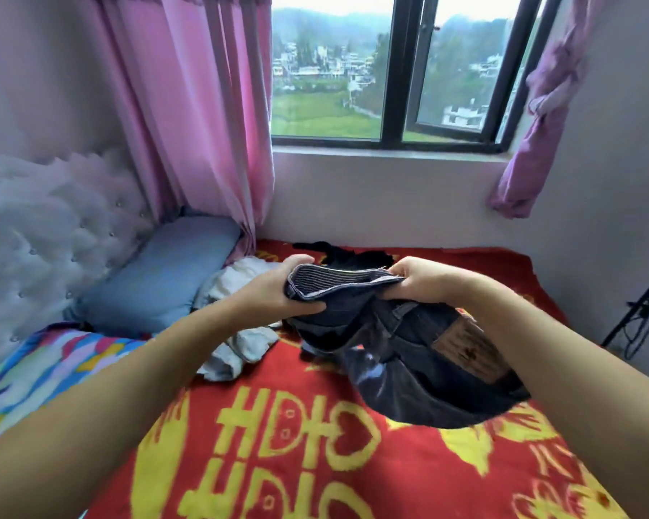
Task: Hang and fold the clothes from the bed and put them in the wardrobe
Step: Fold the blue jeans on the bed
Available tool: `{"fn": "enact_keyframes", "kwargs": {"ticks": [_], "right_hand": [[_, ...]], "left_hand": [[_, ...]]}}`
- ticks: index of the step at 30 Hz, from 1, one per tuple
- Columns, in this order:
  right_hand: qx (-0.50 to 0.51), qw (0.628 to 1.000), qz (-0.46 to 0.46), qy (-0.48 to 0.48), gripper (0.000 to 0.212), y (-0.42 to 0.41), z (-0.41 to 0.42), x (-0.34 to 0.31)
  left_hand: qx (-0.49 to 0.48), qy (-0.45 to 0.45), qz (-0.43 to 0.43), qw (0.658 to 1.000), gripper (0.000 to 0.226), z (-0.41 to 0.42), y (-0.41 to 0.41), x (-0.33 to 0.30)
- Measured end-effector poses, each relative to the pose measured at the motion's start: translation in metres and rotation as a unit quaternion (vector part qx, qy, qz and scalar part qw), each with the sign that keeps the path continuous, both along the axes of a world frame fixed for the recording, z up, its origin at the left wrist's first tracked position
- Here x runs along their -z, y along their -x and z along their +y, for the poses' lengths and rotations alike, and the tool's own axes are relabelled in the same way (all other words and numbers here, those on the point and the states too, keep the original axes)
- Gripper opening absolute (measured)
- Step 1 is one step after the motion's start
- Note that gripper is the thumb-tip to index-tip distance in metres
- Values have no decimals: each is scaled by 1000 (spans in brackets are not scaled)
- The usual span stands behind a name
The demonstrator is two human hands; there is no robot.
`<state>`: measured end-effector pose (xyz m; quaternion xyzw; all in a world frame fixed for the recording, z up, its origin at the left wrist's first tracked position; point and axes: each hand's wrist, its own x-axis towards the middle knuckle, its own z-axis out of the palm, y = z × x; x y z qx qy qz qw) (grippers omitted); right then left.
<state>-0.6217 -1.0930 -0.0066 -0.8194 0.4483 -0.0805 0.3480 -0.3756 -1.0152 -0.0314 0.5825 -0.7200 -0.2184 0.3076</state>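
Above the red bed blanket with yellow lettering [278,425] I see both hands lifting a pair of dark denim jeans [409,354] by the waistband; my left hand [278,290] clenches one end with thumb underneath; my right hand [416,279] pinches the other end; the legs droop onto the blanket; a crumpled white garment [237,346] lies left of them; a black garment [349,254] lies farther back.
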Motion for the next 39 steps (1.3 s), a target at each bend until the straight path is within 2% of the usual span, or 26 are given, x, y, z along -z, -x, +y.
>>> {"fn": "enact_keyframes", "kwargs": {"ticks": [2,4,7,8,10,14,17,18,21,24,26,28,30,31,32,33,34,36,37,39], "right_hand": [[-21,999,39,9,11,12,15,-35],[-36,998,59,-10,16,29,25,-60],[-57,995,9,-79,45,58,36,-89],[-65,992,-19,-109,49,65,38,-91],[-62,987,-21,-148,43,78,37,-75],[-2,972,135,-192,41,96,23,6],[0,959,254,-127,14,76,24,18],[-7,950,303,-81,14,64,24,12],[-50,903,425,34,35,11,17,-13],[-82,875,457,133,38,-67,4,-35],[-83,869,430,231,31,-131,4,-55],[-71,868,347,347,23,-203,12,-78],[-61,875,202,435,21,-277,25,-104],[-55,880,115,458,21,-309,33,-120],[-44,883,26,467,22,-337,43,-138],[-26,881,-58,470,24,-360,54,-158],[-4,872,-139,469,25,-374,66,-179],[24,852,-260,454,27,-382,79,-217],[32,846,-283,451,27,-379,77,-230],[32,854,-262,449,27,-362,61,-238]], "left_hand": [[12,25,17,999,37,4,13,-22],[13,29,115,993,26,10,28,-48],[4,37,257,966,15,16,45,-91],[-4,40,288,957,13,17,49,-101],[-26,38,330,943,12,16,50,-111],[-72,46,299,950,9,18,28,-83],[-129,-1,268,955,12,29,-12,-36],[-148,-32,261,954,13,34,-27,-20],[-182,-102,253,945,13,52,-71,18],[-269,-67,277,920,20,69,-126,36],[-354,-11,295,887,29,85,-172,31],[-454,74,347,818,30,108,-223,3],[-543,184,374,729,28,138,-267,-50],[-557,249,394,688,27,154,-282,-83],[-541,310,429,654,25,168,-293,-113],[-495,368,463,636,22,180,-298,-140],[-439,419,476,637,19,191,-296,-161],[-360,467,443,676,19,204,-280,-189],[-337,470,418,700,22,208,-275,-197],[-296,471,384,737,33,211,-261,-206]]}}
